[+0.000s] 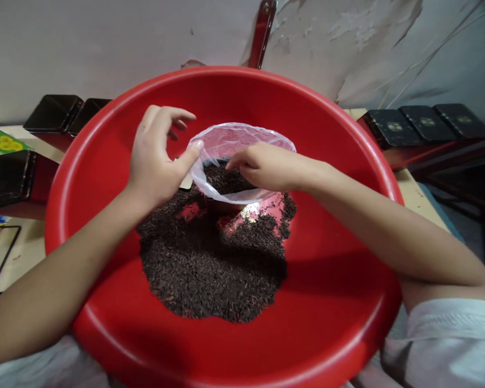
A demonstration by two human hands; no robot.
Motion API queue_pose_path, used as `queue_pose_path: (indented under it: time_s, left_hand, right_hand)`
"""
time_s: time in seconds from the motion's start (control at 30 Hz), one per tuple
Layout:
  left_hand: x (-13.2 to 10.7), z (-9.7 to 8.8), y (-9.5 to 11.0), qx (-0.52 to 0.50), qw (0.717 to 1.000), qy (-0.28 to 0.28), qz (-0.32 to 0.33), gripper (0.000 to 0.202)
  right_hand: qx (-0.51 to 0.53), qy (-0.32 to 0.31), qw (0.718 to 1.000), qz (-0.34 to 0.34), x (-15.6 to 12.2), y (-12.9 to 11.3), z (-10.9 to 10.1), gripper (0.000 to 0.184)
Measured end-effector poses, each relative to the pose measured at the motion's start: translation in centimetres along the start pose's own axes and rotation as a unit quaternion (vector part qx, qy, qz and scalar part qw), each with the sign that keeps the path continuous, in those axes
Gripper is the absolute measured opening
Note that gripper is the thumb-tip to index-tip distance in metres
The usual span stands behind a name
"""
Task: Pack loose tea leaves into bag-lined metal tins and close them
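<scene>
A large red basin (335, 302) holds a heap of dark loose tea leaves (210, 280). A tin stands among the leaves, lined with a thin clear plastic bag (242, 134) whose mouth is spread over its rim; more leaves show inside. My left hand (157, 151) is at the bag's left edge, fingers apart, its thumb against the plastic. Below that thumb a small pale flat piece (186, 181) partly shows. Over the bag's mouth, my right hand (267, 164) has its fingers curled together, pointing down; whatever they may hold is hidden.
Black-lidded tins stand left of the basin (8, 178) and in a row at the right (426, 121). A green and yellow packet (4, 140) lies at the far left. Behind the basin, a dark red strip (262, 35) leans on the peeling wall (347, 32).
</scene>
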State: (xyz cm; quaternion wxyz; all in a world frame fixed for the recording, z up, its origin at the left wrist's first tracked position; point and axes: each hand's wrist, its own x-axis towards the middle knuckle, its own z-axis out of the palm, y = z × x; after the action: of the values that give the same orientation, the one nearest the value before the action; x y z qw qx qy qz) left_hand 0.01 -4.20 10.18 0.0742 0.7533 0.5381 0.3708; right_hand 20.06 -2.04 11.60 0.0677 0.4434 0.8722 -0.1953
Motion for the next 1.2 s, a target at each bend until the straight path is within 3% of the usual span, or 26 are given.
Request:
queue_pose_path:
  time_s: [0.1,0.17,0.23,0.43,0.6,0.67,0.8,0.9,0.97,1.03,1.1,1.2]
  left_hand:
    - [1.1,0.3,-1.5,-0.051,0.987,-0.088,-0.128,0.039]
    - [1.5,0.3,-2.0,-0.083,0.969,-0.167,-0.160,0.028]
    - [1.5,0.2,-1.7,-0.092,0.961,-0.204,-0.163,0.022]
    - [0.9,0.0,-0.1,-0.117,0.972,-0.136,-0.154,0.018]
    - [1.0,0.7,-1.0,-0.197,0.966,-0.077,-0.145,0.023]
    - [1.1,1.0,-1.5,-0.227,0.963,-0.070,-0.127,0.022]
    - [1.5,1.2,-2.5,-0.254,0.961,-0.082,-0.074,0.018]
    - [1.3,0.7,-2.5,-0.212,0.975,-0.063,-0.034,0.021]
    - [0.6,0.1,-1.8,-0.133,0.989,0.022,0.057,0.027]
    - [-0.5,-0.3,-0.5,-0.015,0.976,0.077,0.204,0.038]
    - [-1.7,-0.4,0.9,0.089,0.934,0.037,0.344,0.044]
    - [-2.7,0.4,2.0,0.170,0.887,-0.076,0.422,0.040]
  right_hand:
    - [-0.010,-0.006,0.999,-0.041,0.7,0.1,0.9,0.041]
    - [-0.024,-0.017,0.997,-0.067,1.1,0.1,1.8,0.045]
    - [-0.030,-0.004,0.996,-0.081,1.4,0.1,2.7,0.051]
    - [-0.040,0.021,0.998,-0.043,2.2,-0.1,3.8,0.062]
    - [-0.018,0.026,0.999,-0.028,2.2,0.3,4.0,0.068]
    - [0.019,0.053,0.998,-0.033,2.2,0.6,3.9,0.059]
    - [0.105,0.110,0.988,0.003,2.0,0.9,2.7,0.033]
    - [0.140,0.059,0.988,-0.027,0.9,0.8,1.3,0.031]
    - [0.145,-0.010,0.987,-0.074,-0.6,0.7,0.6,0.037]
    - [0.095,-0.054,0.987,-0.116,-2.4,0.7,0.4,0.041]
    - [-0.005,-0.051,0.990,-0.134,-3.9,0.7,0.6,0.050]
    - [-0.143,-0.017,0.984,-0.101,-4.8,0.8,1.2,0.033]
